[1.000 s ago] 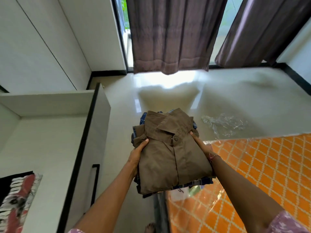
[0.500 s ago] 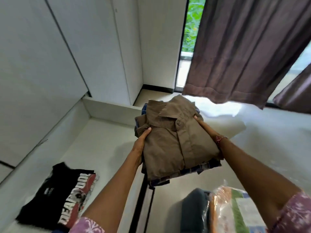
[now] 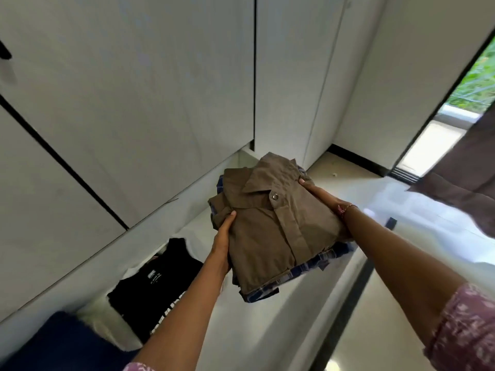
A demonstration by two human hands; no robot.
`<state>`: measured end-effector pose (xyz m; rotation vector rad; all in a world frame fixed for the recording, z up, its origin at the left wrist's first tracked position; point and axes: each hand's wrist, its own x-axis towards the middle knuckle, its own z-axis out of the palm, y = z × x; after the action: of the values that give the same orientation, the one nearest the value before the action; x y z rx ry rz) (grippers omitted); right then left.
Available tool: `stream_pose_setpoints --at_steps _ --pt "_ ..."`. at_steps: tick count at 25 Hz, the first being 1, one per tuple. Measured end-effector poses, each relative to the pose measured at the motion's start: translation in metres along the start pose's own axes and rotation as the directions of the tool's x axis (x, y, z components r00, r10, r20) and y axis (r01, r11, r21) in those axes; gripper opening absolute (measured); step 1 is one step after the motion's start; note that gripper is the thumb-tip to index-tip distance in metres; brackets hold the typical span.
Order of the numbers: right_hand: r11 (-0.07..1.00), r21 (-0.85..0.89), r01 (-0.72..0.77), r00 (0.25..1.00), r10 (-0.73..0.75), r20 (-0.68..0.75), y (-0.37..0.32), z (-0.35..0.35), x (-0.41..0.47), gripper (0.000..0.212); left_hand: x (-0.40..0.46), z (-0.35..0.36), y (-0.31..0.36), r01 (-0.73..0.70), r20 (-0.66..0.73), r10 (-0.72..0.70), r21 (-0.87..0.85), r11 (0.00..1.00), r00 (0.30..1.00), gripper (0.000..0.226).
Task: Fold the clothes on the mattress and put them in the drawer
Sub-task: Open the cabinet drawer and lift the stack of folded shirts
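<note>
- Two bare hands carry one stack of folded clothes (image 3: 278,236) in the air, above the open white drawer (image 3: 241,325) of a white wardrobe.
- On top of the stack lies a folded brown button-up shirt with a collar and a round metal snap (image 3: 273,226); under it the edge of a folded blue checked shirt (image 3: 316,263) sticks out at the near and right sides.
- The left hand (image 3: 222,245) clasps the stack's left edge: its thumb lies on top of the brown cloth, and the other fingers are hidden beneath the stack.
- The right hand (image 3: 324,202) holds the right edge, with its thumb pressed on top near the collar and its fingers out of sight below; a thin red-and-gold bracelet (image 3: 345,208) sits at that wrist.
- Both forearms are bare, and pink patterned sleeves (image 3: 466,328) show at the lower corners.
- Inside the drawer, below and left of the stack, lies a folded black T-shirt with white lettering (image 3: 158,285), apart from the stack.
- A dark navy piece of cloth (image 3: 61,344) sits at the drawer's near left end, too blurred to tell more.
- Tall white wardrobe doors (image 3: 134,103) stand behind the drawer.
- To the right are a glossy pale floor (image 3: 428,204), a dark brown curtain (image 3: 471,167) and a window with greenery (image 3: 479,81).
</note>
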<state>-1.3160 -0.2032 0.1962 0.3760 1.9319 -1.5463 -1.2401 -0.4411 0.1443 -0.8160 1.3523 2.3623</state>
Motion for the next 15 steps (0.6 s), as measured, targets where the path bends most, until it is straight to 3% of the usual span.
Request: stream_pose_setpoints --at_steps 2,8,11,15 --pt "0.997 -0.064 0.046 0.998 -0.043 0.054 -0.010 0.016 0.043 0.061 0.023 -0.016 0.000 0.000 -0.060 -0.002 -0.036 0.999 0.998 0.033" --pt "0.987 -0.139 -0.079 0.968 0.110 0.225 -0.001 0.056 0.168 0.045 0.095 -0.071 -0.026 -0.016 -0.223 -0.015 -0.136 0.991 0.975 0.034" --pt "0.989 -0.133 -0.070 0.963 0.102 0.251 0.003 0.072 0.209 0.050 0.122 -0.094 -0.039 -0.043 -0.315 -0.001 -0.132 0.990 0.949 0.035" --pt "0.966 -0.254 -0.041 0.967 0.103 0.234 0.010 0.083 0.238 0.066 0.148 -0.112 -0.056 -0.094 -0.490 0.103 0.044 0.995 0.865 0.089"
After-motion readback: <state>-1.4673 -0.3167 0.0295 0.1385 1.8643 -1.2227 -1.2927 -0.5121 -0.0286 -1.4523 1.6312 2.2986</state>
